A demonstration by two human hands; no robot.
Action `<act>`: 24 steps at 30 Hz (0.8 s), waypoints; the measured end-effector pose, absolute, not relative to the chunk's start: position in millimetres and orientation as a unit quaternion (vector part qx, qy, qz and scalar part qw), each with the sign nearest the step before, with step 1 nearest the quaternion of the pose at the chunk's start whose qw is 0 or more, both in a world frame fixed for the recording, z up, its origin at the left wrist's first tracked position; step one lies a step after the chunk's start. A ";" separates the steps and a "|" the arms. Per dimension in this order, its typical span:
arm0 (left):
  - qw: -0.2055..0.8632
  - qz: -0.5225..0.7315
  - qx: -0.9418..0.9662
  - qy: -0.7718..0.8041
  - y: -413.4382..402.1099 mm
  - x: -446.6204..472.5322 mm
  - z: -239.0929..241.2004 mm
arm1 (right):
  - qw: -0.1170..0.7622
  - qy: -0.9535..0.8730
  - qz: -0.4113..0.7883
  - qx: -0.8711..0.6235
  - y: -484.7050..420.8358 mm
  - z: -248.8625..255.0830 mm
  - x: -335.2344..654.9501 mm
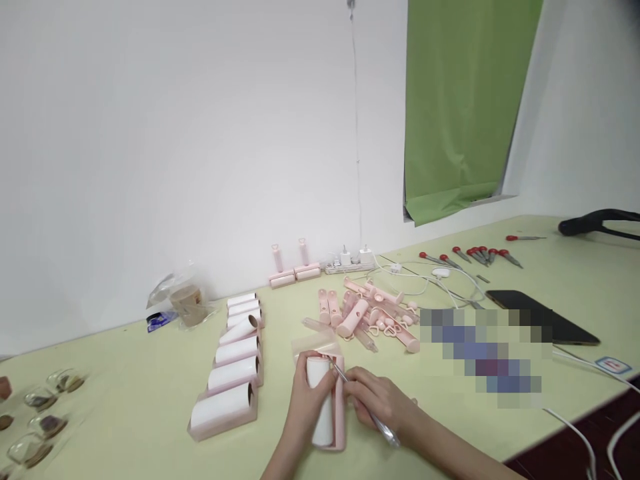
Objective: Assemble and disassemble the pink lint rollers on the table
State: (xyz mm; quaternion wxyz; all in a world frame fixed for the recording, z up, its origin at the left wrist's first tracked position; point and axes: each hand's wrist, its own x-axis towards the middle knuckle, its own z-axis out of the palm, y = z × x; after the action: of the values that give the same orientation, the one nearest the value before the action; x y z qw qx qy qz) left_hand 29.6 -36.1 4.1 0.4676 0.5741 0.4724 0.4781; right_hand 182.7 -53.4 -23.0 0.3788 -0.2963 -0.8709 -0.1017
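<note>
My left hand [308, 387] is wrapped round the upper part of a pink-and-white lint roller [323, 430] that lies lengthwise on the table. Its thumb presses near the top of the white sticky roll. In my right hand [375, 397] is a slim silver tool [385, 432], held like a pen; its kind is not clear. The tool's thin tip meets the pink top end of the roller, close to my left thumb. A clear, pale cover flap [316, 343] extends beyond that end. Just past it lies a pile of pink handle parts [354, 319].
On the left stands a row of white rolls in pink cases [227, 405]. Two lint rollers with handles [294, 275] rest by the wall, near a power strip [350, 267]. Red-ended tools [483, 255], cables and a black tablet [543, 317] lie to the right.
</note>
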 end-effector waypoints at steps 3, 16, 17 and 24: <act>0.446 0.480 0.580 0.485 -37.0 30.4 3.1 | 0.379 -0.866 -0.129 -0.299 -54.2 -24.2 182.4; 0.391 0.519 0.558 0.517 -27.0 32.4 5.7 | 0.344 -0.848 -0.129 -0.383 -53.5 -26.9 186.2; 0.376 0.525 0.559 0.521 -24.0 28.3 8.4 | 0.338 -0.842 -0.122 -0.403 -52.1 -25.0 187.5; 0.265 0.394 0.644 0.601 -6.5 5.4 31.6 | 0.361 -0.809 0.030 -0.462 -50.2 9.4 201.1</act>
State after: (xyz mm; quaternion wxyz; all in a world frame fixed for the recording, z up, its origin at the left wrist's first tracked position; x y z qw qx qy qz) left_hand 5.4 -6.5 31.6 0.2646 0.6437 0.6005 0.3937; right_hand 201.1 -50.2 9.4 0.3615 -0.4617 -0.8095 0.0301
